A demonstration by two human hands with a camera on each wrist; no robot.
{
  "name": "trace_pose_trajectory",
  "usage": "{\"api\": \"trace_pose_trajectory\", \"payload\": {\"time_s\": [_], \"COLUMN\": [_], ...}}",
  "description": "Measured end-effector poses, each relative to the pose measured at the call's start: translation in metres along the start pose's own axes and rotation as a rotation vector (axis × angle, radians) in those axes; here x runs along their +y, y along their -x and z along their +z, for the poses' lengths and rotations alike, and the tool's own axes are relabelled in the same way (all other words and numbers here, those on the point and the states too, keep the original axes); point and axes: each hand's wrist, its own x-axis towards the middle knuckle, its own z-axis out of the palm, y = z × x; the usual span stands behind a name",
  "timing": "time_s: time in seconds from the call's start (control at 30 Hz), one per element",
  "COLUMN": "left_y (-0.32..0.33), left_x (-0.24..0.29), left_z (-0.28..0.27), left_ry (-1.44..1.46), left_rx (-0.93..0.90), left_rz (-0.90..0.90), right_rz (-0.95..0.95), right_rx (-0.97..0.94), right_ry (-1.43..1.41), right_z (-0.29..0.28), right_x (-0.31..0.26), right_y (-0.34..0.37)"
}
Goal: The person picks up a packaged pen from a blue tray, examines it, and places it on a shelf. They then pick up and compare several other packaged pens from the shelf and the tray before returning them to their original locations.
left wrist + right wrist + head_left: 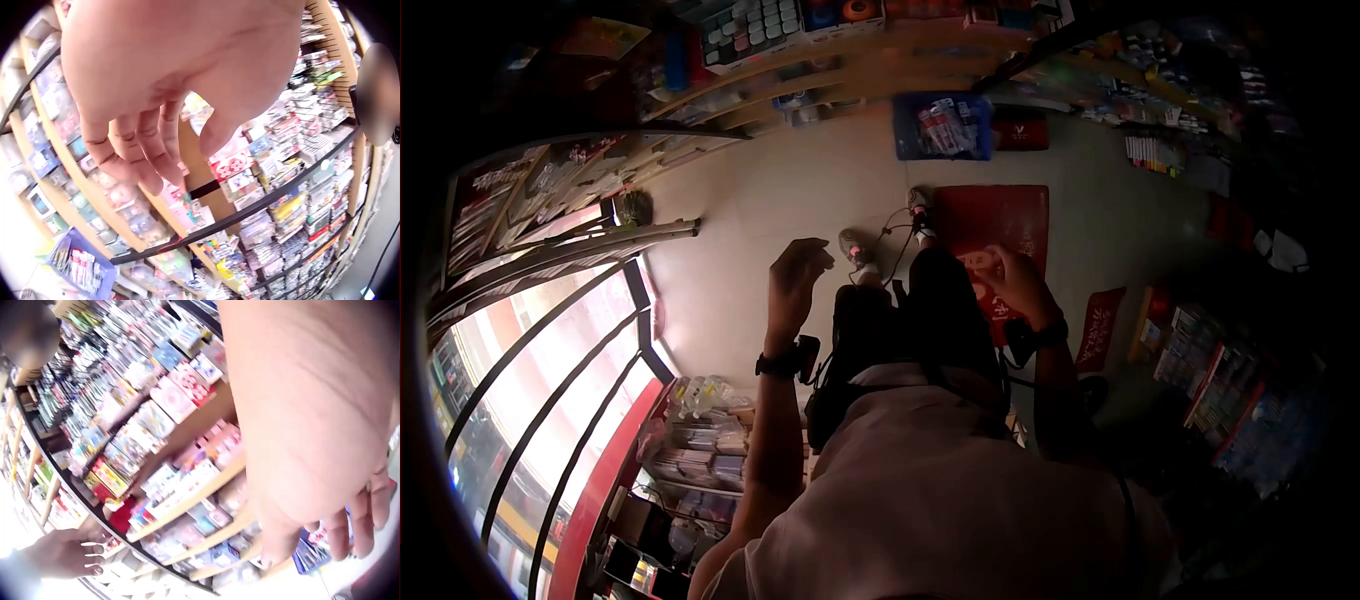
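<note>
My left hand (795, 285) hangs in front of my body at the left, its fingers loosely curled with nothing in them. In the left wrist view a gap shows between thumb (219, 132) and fingertips, with stocked shelves behind. At the right, my right hand (1015, 285) is held over the red floor mat (1025, 215), apart from the left one. The right wrist view shows its palm side (306, 450) and loosely bent fingers, holding nothing. Another hand (62, 553) appears at the lower left there.
A blue bin (899, 148) of packaged goods stands on the floor ahead, beside a red box (1022, 132). Stocked shelves (840, 75) line the front; more goods (1210, 375) stand at the right. A barred window (550, 400) is at the left. A dark cable (885, 232) runs near the shoes.
</note>
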Motion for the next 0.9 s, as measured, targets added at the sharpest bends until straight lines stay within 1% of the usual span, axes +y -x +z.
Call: {"api": "trace_pose_trajectory", "payload": {"time_s": [0.03,0.1,0.13,0.17,0.23,0.3,0.33,0.37,0.4,0.43,0.5,0.53,0.57,0.6,0.67,0.77,0.8,0.83,0.9], "left_y": [-0.001,-0.003,-0.003,-0.003,0.001,0.005,0.012,0.019,0.026,0.031,0.041,0.046,0.052,0.055,0.066,0.068,0.068,0.068,0.070], "left_x": [-0.013,-0.044,-0.058,-0.072,-0.090,-0.102,-0.121,-0.138,-0.154,-0.169,-0.193,-0.206,-0.217,-0.226,-0.242,-0.253,-0.257,-0.261,-0.268], "left_z": [0.010,0.030,0.041,0.050,0.071,0.094,0.101,0.106,0.113,0.121,0.136,0.142,0.149,0.156,0.169,0.184,0.188,0.191,0.200], "left_ry": [0.013,0.017,0.068,0.034,0.072,0.147,0.179,0.119,0.157,0.196,0.229,0.262,0.274,0.293,0.322,0.366,0.392,0.405,0.403], "left_rx": [0.027,0.050,0.045,0.061,0.055,0.088,0.083,0.066,0.073,0.080,0.104,0.100,0.103,0.110,0.100,0.093,0.103,0.115,0.142], "left_rz": [-0.056,-0.138,-0.173,-0.203,-0.300,-0.391,-0.426,-0.502,-0.547,-0.590,-0.677,-0.717,-0.725,-0.780,-0.883,-0.940,-0.937,-0.937,-0.939], "right_rz": [0.000,0.113,0.117,0.129,0.137,0.042,0.041,-0.045,-0.132,-0.132,-0.038,-0.037,-0.070,-0.107,-0.075,0.038,0.156,0.144,0.196], "right_rx": [-0.030,-0.141,-0.167,-0.220,-0.297,-0.216,-0.233,-0.259,-0.285,-0.301,0.017,0.004,0.074,0.145,0.136,0.125,0.097,0.089,0.077], "right_ry": [0.007,0.137,0.141,0.190,0.241,0.384,0.385,0.480,0.573,0.575,0.313,0.320,0.348,0.376,0.402,0.503,0.542,0.552,0.668], "right_z": [-0.001,0.002,0.005,0.008,0.021,0.041,0.042,0.043,0.049,0.066,0.100,0.113,0.126,0.137,0.152,0.170,0.176,0.182,0.191], "right_x": [0.018,0.055,0.075,0.093,0.138,0.179,0.175,0.171,0.171,0.191,0.228,0.236,0.244,0.248,0.251,0.252,0.250,0.249,0.249], "right_y": [-0.015,-0.044,-0.059,-0.079,-0.122,-0.172,-0.196,-0.222,-0.246,-0.272,-0.326,-0.350,-0.372,-0.396,-0.434,-0.479,-0.492,-0.501,-0.512]}}
